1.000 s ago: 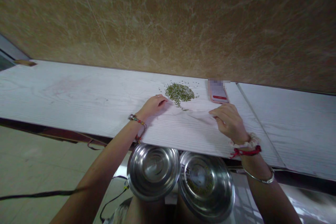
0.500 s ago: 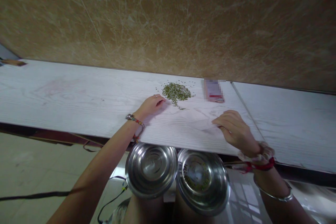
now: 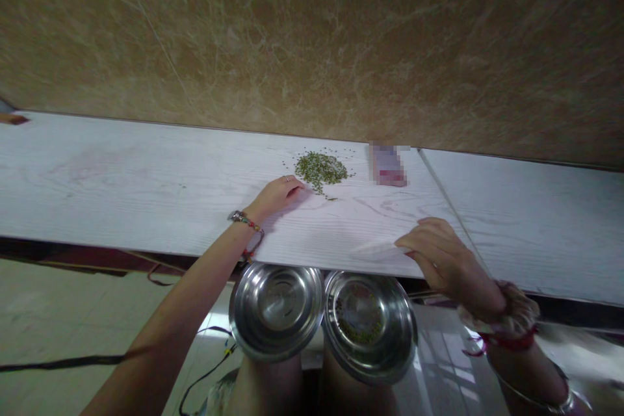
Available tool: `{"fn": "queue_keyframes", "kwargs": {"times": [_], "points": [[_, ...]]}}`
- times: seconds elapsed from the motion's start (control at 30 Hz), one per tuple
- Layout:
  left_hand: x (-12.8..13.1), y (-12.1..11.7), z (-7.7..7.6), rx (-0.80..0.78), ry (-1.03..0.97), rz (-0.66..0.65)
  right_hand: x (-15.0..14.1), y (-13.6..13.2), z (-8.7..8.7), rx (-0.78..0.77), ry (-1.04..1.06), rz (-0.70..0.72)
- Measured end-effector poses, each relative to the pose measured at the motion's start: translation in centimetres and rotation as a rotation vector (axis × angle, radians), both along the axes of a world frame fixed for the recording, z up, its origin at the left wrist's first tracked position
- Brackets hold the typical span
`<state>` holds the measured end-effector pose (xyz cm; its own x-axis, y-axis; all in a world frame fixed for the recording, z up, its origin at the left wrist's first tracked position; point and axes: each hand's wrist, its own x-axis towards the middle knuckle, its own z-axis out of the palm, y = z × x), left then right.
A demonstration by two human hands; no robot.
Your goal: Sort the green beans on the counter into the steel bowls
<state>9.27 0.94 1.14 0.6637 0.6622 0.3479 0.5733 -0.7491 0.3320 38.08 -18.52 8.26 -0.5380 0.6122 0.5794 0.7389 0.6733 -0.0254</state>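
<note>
A loose pile of mung beans (image 3: 322,169) lies on the white wood-grain tabletop (image 3: 146,182). My left hand (image 3: 280,196) rests at the pile's near left side, fingers curled together; whatever is in them is hidden. Over the table's front right, my right hand (image 3: 436,253) pinches a thin, see-through sheet (image 3: 373,248), faint against the white surface. Below the front edge, two steel bowls sit side by side on my legs. Beans lie in the right bowl (image 3: 407,354), while the left bowl (image 3: 234,312) shows only bare metal.
A phone (image 3: 387,166), partly blurred out, lies right of the pile by the marbled wall (image 3: 312,45). A seam (image 3: 441,192) crosses the table on the right. Dark cables (image 3: 63,362) run at lower left. A brown object (image 3: 13,119) sits at the far left.
My right hand has come down toward the table's front edge with the see-through sheet. My left hand stays beside the beans. The view has shifted slightly.
</note>
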Motion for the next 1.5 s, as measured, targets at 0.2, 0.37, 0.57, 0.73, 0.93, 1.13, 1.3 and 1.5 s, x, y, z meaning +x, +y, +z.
{"fn": "queue_keyframes", "kwargs": {"times": [0.2,0.37,0.57,0.73,0.93,1.13,1.3,1.5], "points": [[0.0,0.3,-0.3,0.018,-0.011,-0.003,0.0,-1.5,0.2,-0.020,0.013,0.010],[-0.1,0.3,-0.4,0.024,-0.011,-0.002,-0.1,-2.3,0.8,-0.053,-0.019,0.031],[0.0,0.3,-0.4,0.010,-0.015,-0.001,-0.4,-2.0,1.3,-0.012,-0.020,0.021],[0.0,0.2,-0.3,0.010,-0.015,0.002,-0.2,1.2,0.5,0.095,0.027,-0.059],[-0.1,0.3,-0.4,0.041,0.002,-0.005,-0.3,7.6,-1.4,0.204,0.092,-0.159],[0.0,0.3,-0.2,0.034,0.007,0.000,-0.8,10.2,-3.1,0.240,0.130,-0.097],[-0.1,0.3,-0.2,0.012,-0.007,-0.004,-1.1,9.5,-3.7,0.253,0.148,-0.086],[-0.1,0.3,-0.2,0.030,-0.001,-0.011,0.0,9.6,-4.3,0.277,0.152,-0.117]]}}
